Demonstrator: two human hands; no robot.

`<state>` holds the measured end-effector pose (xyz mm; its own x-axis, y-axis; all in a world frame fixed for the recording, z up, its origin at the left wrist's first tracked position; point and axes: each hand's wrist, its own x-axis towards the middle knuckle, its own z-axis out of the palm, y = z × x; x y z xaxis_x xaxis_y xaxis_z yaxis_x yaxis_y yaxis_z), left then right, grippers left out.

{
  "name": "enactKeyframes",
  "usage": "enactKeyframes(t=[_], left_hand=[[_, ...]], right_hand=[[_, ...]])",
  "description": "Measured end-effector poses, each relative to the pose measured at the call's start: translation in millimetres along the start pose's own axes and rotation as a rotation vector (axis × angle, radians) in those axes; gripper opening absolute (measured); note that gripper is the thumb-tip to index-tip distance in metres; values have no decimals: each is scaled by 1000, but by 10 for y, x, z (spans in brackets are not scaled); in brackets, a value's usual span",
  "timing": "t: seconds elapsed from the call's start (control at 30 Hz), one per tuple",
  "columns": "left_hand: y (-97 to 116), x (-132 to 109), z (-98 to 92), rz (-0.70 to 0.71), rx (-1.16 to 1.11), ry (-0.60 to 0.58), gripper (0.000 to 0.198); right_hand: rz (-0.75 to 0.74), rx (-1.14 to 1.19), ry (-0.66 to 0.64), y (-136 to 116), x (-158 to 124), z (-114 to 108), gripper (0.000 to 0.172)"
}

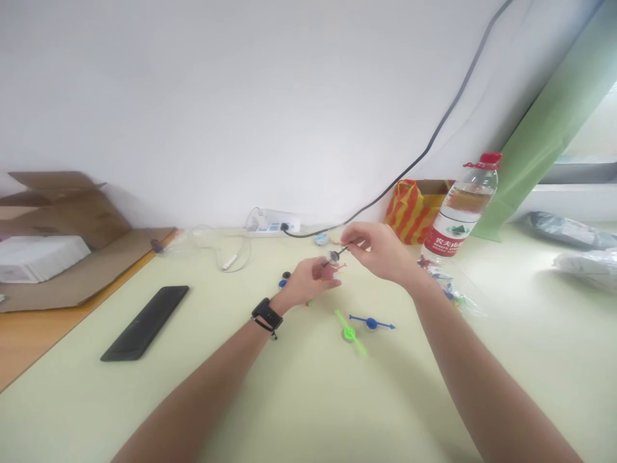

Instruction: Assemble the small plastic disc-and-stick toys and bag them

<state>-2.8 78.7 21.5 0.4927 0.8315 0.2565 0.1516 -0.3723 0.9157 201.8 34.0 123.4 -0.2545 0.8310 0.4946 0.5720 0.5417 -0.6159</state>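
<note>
Evidently, our left hand (308,283) pinches small black-and-clear, seemingly plastic spinner (333,258) by round base; right hand (378,249) pinches its thin dark pointer, both above pale-green tabletop (294,411). Likely light, stiff, maybe slippery; slender pointer could snap, so we favour base rim.

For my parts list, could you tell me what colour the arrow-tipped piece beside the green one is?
The arrow-tipped piece is blue, best seen in the head view.

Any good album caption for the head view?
Left hand and right hand hold a small dark piece beyond a green pointer.
</note>
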Motion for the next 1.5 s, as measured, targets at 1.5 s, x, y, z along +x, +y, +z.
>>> enactKeyframes(t=[1.5], left_hand=[[61,-20,-2,-27,-14,-86,36]], right_hand=[[18,-240,-407,51,-58,-137,15]])
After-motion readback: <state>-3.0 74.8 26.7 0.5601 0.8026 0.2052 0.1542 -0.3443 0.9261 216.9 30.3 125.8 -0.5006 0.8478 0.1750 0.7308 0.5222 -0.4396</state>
